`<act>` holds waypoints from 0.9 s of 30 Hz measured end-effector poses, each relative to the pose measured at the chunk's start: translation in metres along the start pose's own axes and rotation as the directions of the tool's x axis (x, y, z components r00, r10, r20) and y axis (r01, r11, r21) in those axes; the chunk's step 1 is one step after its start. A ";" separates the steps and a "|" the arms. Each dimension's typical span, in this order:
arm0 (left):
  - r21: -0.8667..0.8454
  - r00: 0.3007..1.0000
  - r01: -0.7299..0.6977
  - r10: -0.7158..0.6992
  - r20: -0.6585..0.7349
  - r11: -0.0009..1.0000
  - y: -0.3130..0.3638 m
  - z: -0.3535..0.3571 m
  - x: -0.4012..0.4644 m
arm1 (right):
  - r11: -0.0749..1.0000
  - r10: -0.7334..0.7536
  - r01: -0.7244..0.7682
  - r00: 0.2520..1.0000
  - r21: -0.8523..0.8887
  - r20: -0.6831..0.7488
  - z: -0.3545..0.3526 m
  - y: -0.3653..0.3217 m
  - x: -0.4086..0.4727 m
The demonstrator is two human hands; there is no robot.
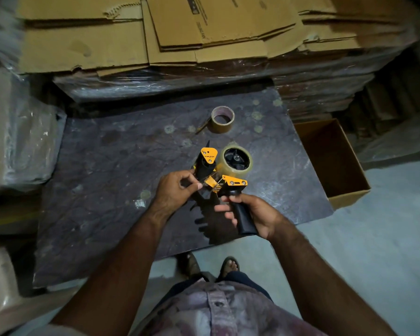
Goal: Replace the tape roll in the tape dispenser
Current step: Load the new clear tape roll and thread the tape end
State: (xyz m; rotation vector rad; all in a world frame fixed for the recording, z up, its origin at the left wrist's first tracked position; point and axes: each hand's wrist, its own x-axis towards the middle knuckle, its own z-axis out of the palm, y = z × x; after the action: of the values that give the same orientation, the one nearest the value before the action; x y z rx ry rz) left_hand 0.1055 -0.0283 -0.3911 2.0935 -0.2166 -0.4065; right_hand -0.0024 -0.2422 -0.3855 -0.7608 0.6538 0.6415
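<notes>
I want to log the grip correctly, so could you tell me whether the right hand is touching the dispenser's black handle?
Touching. The head view shows the right hand wrapped around the black handle of the tape dispenser, fingers curled across its front.

Bare tabletop (112, 170) around spare roll (222, 119)

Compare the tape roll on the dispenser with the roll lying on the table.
The mounted roll is clear and sits on the tape dispenser hub; the loose roll is brown and rests apart on the table. The mounted roll looks thicker; the loose one is nearly a bare core. Both are rings of packing tape.
</notes>
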 end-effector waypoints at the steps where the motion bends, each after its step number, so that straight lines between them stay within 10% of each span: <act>1: -0.001 1.000 0.002 -0.002 -0.008 1.000 0.004 0.001 -0.001 | 1.000 0.008 -0.008 1.000 -0.009 -0.004 -0.001 -0.002 -0.001; 12: 0.008 1.000 -0.019 0.019 0.018 1.000 0.032 0.025 -0.014 | 0.992 0.055 -0.076 0.979 0.099 0.198 -0.025 -0.010 -0.024; 27: 0.218 0.941 -0.206 0.254 -0.223 0.954 0.058 0.020 -0.053 | 0.977 0.103 -0.086 0.992 -0.198 0.077 -0.007 -0.043 -0.047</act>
State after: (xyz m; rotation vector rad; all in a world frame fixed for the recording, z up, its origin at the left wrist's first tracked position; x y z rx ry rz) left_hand 0.0493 -0.0583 -0.3415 2.2513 -0.3603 0.0218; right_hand -0.0033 -0.2848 -0.3378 -0.8811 0.5546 0.8299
